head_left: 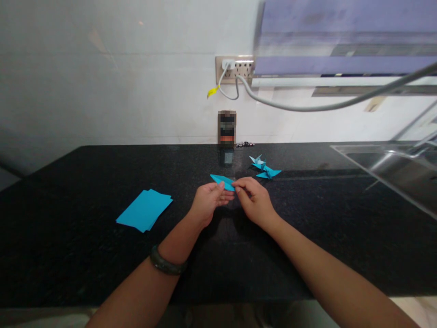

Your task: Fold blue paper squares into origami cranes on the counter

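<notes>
A folded piece of blue paper (221,181) is held just above the black countertop (85,255). My left hand (208,202) pinches its near left part, and my right hand (254,199) pinches its right end. Both hands have their fingers closed on the paper. A dark band sits on my left wrist. Two finished blue paper cranes (264,166) rest on the counter just behind my right hand.
A stack of flat blue paper sheets (145,209) lies to the left. A small dark object (227,128) stands against the wall under a power outlet (235,68) with cables. A steel sink (392,168) fills the right side.
</notes>
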Demonstrator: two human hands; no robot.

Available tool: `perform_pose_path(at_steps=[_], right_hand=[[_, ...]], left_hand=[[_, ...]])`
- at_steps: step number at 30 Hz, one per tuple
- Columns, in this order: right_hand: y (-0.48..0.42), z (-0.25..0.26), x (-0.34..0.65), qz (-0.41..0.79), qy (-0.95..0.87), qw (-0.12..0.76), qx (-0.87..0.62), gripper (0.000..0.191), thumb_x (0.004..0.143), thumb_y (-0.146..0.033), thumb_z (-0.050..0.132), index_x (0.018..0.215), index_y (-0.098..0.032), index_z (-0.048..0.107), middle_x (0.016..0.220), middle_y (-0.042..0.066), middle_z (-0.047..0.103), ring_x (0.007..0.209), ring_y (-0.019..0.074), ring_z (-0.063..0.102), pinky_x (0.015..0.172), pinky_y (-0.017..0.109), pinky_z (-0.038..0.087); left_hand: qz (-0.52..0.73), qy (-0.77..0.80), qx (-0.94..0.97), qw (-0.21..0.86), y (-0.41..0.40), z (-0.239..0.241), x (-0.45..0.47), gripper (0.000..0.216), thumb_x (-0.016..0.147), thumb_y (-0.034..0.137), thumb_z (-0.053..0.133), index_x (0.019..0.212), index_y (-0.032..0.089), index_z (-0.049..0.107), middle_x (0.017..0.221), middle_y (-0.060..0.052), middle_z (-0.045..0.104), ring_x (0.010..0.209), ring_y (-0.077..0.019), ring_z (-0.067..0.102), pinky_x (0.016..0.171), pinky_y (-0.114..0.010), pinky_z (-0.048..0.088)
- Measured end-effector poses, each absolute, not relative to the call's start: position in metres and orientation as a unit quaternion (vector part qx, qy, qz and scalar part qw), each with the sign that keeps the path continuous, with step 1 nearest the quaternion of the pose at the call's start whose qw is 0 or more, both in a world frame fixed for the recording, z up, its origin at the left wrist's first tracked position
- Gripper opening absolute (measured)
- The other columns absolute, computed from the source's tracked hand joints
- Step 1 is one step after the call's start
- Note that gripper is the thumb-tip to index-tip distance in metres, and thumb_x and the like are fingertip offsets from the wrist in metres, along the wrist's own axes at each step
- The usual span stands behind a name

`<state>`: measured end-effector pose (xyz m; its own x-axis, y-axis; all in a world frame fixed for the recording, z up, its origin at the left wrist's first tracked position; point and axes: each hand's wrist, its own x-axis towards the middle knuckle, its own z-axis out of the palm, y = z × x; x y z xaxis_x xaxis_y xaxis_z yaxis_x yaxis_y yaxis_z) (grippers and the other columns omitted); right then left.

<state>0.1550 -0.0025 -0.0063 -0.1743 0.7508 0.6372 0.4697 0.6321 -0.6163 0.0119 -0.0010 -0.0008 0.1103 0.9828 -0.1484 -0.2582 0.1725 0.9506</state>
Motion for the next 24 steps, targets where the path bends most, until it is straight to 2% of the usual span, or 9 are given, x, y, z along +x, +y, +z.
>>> perform_pose_path(at_steps=[4,7,9,16,19,24], right_hand=[[0.0,-0.008,0.155,0.227,-0.69,0.505,-0.466,0.017,0.075,-0.02,0.054,0.091,-0.016,0.057,0.078,0.004,0.06,0.068,0.0141,0.056,0.058,0.025,0.046],[0.0,-0.009,0.155,0.22,-0.698,0.495,-0.469,0.006,0.072,-0.022,0.056,0.075,-0.017,0.06,0.068,0.001,0.057,0.062,0.0127,0.053,0.057,0.025,0.043],[0.0,-0.01,0.153,0.219,-0.703,0.488,-0.47,0.006,0.071,-0.022,0.056,0.068,-0.017,0.059,0.064,0.0,0.054,0.059,0.0117,0.05,0.055,0.024,0.041],[-0.004,-0.01,0.147,0.289,-0.674,0.471,-0.49,0.01,0.069,-0.024,0.055,0.064,-0.016,0.057,0.055,-0.002,0.052,0.051,0.0098,0.046,0.05,0.022,0.037],[-0.004,-0.01,0.147,0.317,-0.672,0.467,-0.48,0.012,0.07,-0.026,0.056,0.063,-0.016,0.058,0.054,-0.002,0.053,0.051,0.0097,0.046,0.051,0.022,0.038],[-0.004,-0.01,0.147,0.322,-0.659,0.494,-0.467,0.013,0.069,-0.027,0.059,0.075,-0.015,0.061,0.061,0.0,0.057,0.055,0.0109,0.05,0.054,0.023,0.041]], left_hand=[[0.483,0.469,0.458,0.58,-0.001,-0.001,0.013,0.023,0.078,0.03,0.053,0.069,0.01,0.06,0.059,-0.004,0.063,0.052,-0.0099,0.058,0.051,-0.02,0.044],[0.486,0.488,0.493,0.532,0.0,-0.004,0.014,0.023,0.08,0.028,0.048,0.066,0.012,0.055,0.056,-0.002,0.059,0.048,-0.0094,0.055,0.048,-0.021,0.043],[0.484,0.497,0.519,0.5,0.001,-0.007,0.014,0.023,0.082,0.029,0.045,0.066,0.014,0.053,0.055,-0.001,0.057,0.048,-0.0102,0.055,0.049,-0.022,0.044],[0.454,0.482,0.624,0.415,0.005,-0.018,0.01,0.019,0.079,0.033,0.048,0.08,0.016,0.056,0.07,-0.001,0.057,0.06,-0.0124,0.055,0.055,-0.025,0.047],[0.473,0.489,0.617,0.396,0.005,-0.017,0.009,0.021,0.077,0.034,0.05,0.078,0.016,0.059,0.077,-0.003,0.056,0.064,-0.0129,0.054,0.055,-0.025,0.046],[0.48,0.466,0.605,0.43,0.005,-0.015,0.01,0.02,0.075,0.032,0.053,0.07,0.014,0.061,0.059,0.001,0.053,0.058,-0.0116,0.051,0.059,-0.025,0.044]])
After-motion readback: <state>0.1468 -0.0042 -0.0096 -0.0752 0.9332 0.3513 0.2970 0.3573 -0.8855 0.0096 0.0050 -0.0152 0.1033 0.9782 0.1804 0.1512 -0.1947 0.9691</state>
